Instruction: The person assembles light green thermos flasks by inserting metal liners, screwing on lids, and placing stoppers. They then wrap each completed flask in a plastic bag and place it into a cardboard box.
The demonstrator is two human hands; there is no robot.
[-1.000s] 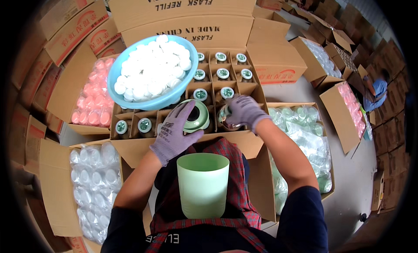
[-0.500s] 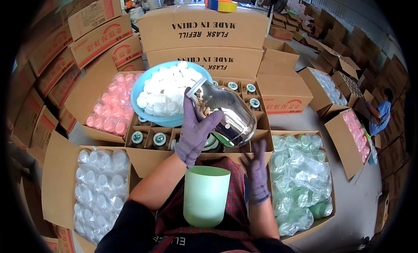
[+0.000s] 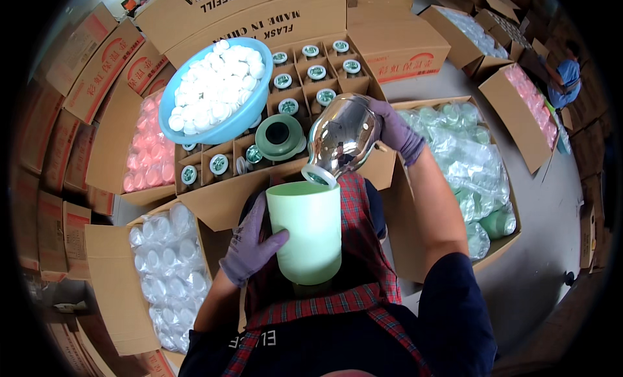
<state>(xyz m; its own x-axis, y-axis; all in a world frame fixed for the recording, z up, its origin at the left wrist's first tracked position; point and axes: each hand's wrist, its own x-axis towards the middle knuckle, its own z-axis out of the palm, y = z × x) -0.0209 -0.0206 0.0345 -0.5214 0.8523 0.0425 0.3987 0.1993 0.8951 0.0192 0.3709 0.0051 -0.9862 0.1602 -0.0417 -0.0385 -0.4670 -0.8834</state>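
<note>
While a silver flask [image 3: 344, 132] tilts mouth-down, white pieces [image 3: 217, 82] fill the basin [image 3: 250, 115].

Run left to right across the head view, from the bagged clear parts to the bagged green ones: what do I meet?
Bagged clear parts → left hand → pale green container → silver flask → right hand → bagged green parts.

2 forearms [image 3: 440, 205] are bared; the left hand [image 3: 250, 244] is held low, thumb [image 3: 275, 243] spread; the right hand [image 3: 397, 132] is held higher
</note>
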